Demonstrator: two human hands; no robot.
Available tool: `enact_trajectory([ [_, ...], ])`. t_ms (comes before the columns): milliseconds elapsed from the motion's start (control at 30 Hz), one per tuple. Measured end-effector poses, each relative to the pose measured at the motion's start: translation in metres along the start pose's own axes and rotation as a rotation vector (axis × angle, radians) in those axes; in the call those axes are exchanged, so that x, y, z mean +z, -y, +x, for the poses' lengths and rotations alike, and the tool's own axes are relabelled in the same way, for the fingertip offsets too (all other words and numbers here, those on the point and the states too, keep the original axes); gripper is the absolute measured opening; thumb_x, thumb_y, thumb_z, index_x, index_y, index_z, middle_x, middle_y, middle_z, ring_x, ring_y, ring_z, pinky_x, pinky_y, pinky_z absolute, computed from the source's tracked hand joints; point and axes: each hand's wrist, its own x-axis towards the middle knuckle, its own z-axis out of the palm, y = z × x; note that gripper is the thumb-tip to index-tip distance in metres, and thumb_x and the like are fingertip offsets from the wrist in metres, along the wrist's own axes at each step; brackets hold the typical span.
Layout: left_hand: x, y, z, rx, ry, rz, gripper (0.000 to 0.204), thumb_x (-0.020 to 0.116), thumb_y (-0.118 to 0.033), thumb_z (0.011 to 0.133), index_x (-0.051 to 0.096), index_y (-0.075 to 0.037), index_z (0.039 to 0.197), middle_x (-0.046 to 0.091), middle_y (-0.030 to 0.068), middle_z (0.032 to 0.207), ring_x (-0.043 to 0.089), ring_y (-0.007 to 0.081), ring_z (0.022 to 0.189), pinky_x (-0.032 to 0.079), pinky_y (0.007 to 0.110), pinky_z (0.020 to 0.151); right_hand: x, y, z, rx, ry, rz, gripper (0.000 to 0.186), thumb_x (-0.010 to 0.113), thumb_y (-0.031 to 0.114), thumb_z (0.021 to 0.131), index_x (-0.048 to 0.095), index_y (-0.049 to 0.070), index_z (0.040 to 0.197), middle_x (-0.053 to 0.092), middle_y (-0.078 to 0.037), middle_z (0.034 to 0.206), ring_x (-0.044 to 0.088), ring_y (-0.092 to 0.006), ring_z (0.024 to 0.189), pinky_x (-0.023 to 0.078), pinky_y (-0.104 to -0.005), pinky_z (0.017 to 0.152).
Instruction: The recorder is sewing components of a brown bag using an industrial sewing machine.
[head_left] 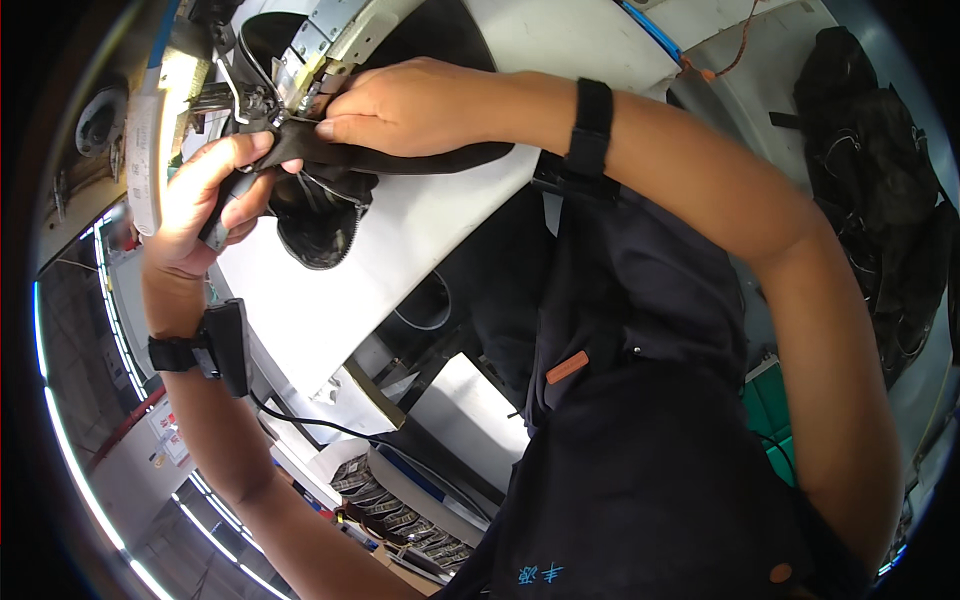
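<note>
A black fabric piece with a zipper, resembling a bag or pouch, lies bunched on a white worktable beside a sewing machine's needle and presser foot area. My left hand pinches the fabric's edge between thumb and fingers, just in front of the foot. A slim dark grey tool is tucked into that palm; its kind is partly hidden. From the other side my right hand bears on the same fabric, fingers curled close to the foot. Its fingertips are partly hidden by metal parts.
Perforated metal machine parts rise above my right hand. A bright lamp lights the left side. Dark fabric pieces are heaped at the far right. A black cable runs from my left wrist device. Patterned items fill a container below.
</note>
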Motion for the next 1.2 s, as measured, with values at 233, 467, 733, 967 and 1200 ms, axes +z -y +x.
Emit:
enact_trajectory([
  [233,-0.006,0.001,0.002,-0.007,0.011,0.01,0.042,0.049,-0.03,0.113,0.073,0.005,0.111,0.045,-0.0041,0.051,0.035,0.0055,0.039,0.03,0.022,0.04,-0.003,-0.017,0.005,-0.177,0.074,0.064,0.036,0.051,0.035,0.111,0.072,0.008,0.124,0.071,-0.013,0.119,0.066,-0.0313,0.118,0.051,-0.0421,0.103],
  [467,-0.007,0.008,0.005,0.042,0.072,-0.033,0.044,0.047,-0.031,0.113,0.072,0.005,0.112,0.046,-0.0044,0.053,0.034,0.0051,0.041,0.029,0.022,0.04,-0.008,-0.02,0.013,-0.205,0.078,-0.139,0.037,0.052,0.039,0.111,0.073,0.009,0.115,0.075,-0.013,0.109,0.069,-0.0347,0.107,0.053,-0.0473,0.095],
  [733,0.004,0.009,0.001,0.077,0.01,-0.027,0.044,0.05,-0.033,0.112,0.073,0.004,0.115,0.047,-0.0053,0.056,0.034,0.0041,0.044,0.028,0.022,0.042,-0.028,-0.02,0.003,0.082,0.154,0.193,0.043,0.062,0.045,0.106,0.076,0.008,0.121,0.076,-0.006,0.106,0.069,-0.0194,0.1,0.051,-0.0346,0.091],
  [967,0.013,0.014,0.003,0.108,0.022,-0.06,0.043,0.052,-0.033,0.112,0.073,0.004,0.116,0.047,-0.0052,0.058,0.036,0.0043,0.047,0.028,0.022,0.045,-0.028,-0.004,-0.009,0.163,-0.055,0.132,0.03,0.074,0.034,0.098,0.08,0.005,0.105,0.075,-0.007,0.088,0.068,-0.0196,0.08,0.051,-0.0344,0.076],
  [1200,0.015,0.024,0.002,0.175,0.035,-0.129,0.043,0.049,-0.034,0.113,0.074,0.002,0.115,0.048,-0.005,0.059,0.036,0.0039,0.048,0.027,0.022,0.046,-0.048,0.021,-0.019,-0.007,-0.179,0.036,0.031,0.068,0.028,0.101,0.069,0.002,0.084,0.062,-0.013,0.069,0.059,-0.025,0.063,0.046,-0.0406,0.064],
])
